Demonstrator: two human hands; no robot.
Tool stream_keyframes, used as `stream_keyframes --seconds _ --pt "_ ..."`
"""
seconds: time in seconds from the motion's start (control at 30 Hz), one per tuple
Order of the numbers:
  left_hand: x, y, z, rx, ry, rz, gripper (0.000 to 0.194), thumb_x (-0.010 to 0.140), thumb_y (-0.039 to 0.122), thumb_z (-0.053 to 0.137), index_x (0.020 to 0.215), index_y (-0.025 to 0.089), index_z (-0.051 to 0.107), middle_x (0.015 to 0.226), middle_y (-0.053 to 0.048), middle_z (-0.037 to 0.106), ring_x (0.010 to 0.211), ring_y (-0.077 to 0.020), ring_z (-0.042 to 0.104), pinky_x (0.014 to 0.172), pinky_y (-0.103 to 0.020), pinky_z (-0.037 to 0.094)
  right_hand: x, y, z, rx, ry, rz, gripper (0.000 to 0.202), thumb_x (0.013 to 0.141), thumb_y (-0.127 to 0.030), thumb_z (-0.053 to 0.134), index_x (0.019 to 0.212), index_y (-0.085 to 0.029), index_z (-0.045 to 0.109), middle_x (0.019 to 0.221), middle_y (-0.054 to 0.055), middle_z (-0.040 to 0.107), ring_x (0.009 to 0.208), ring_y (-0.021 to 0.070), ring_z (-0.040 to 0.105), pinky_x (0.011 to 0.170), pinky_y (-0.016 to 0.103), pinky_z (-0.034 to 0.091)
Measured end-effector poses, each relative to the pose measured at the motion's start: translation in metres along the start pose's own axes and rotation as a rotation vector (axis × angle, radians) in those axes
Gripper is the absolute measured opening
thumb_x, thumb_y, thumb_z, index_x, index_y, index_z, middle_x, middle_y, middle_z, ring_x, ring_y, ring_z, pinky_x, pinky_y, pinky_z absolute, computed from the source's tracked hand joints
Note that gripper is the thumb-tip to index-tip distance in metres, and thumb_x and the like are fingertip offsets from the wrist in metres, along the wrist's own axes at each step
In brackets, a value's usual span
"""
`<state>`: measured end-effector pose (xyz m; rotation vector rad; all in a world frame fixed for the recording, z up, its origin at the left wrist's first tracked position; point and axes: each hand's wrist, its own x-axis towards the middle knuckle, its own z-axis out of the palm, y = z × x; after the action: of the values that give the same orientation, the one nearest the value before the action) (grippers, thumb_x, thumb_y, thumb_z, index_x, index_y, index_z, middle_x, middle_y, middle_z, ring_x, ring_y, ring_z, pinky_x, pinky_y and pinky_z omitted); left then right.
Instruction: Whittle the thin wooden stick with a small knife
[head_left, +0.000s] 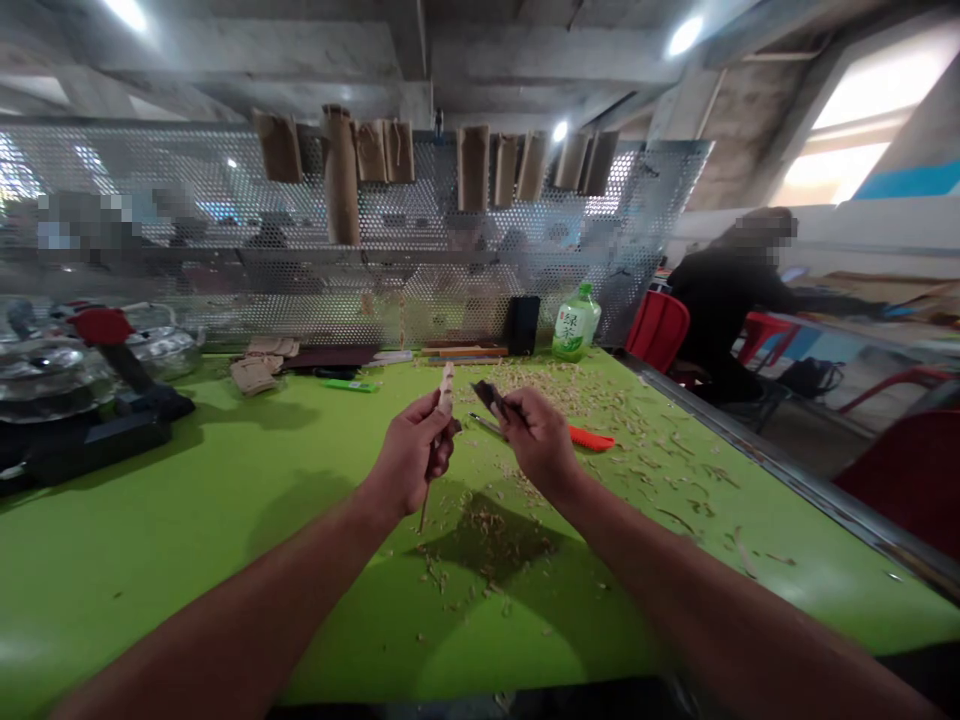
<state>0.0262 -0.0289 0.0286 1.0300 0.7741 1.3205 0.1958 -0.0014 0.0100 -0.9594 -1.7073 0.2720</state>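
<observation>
My left hand [415, 448] is closed around a slim wooden stick [448, 383], whose pale, notched upper end rises above my thumb. The thin lower end pokes out below the palm. Across a small gap, my right hand [536, 432] grips a dark piece [489, 396] that looks like sandpaper or a cloth scrap; its exact kind is unclear. Behind my right hand lie a slender metal-tipped tool [486, 424] and an orange-red handle [592, 439]. Below the hands, wood shavings [491, 530] are scattered over the green table [330, 600].
Shavings also cover the table's right side. Along the back stand a green tea bottle [576, 322] and a dark box [523, 325]. A green cutter [349, 385] and wooden pieces [255, 375] lie left of centre. Metal kettles [56, 375] stand far left. A person [724, 290] sits at right.
</observation>
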Motion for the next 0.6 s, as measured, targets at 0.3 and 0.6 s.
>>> stream_keyframes --seconds 0.3,0.6 --pt "-0.003 -0.012 0.006 0.022 -0.051 -0.049 0.035 0.074 0.033 0.071 0.104 0.017 0.063 0.067 0.005 0.051 0.044 -0.0056 0.045 0.036 -0.019 0.037 0.002 -0.003 -0.002 -0.037 0.031 -0.06 0.015 0.088 -0.025 0.051 0.073 -0.022 0.049 0.065 -0.002 0.051 0.06 0.0126 0.045 0.056 0.025 0.033" --pt "-0.006 -0.023 0.014 0.185 0.048 -0.116 0.028 0.074 0.029 0.068 0.097 0.013 0.065 0.052 0.008 0.04 0.034 -0.0036 0.03 0.033 -0.018 0.02 0.005 0.001 0.004 -0.206 -0.051 -0.072 0.018 0.089 -0.027 0.046 0.072 -0.022 0.049 0.061 -0.001 0.051 0.054 0.013 0.042 0.053 0.026 0.027"
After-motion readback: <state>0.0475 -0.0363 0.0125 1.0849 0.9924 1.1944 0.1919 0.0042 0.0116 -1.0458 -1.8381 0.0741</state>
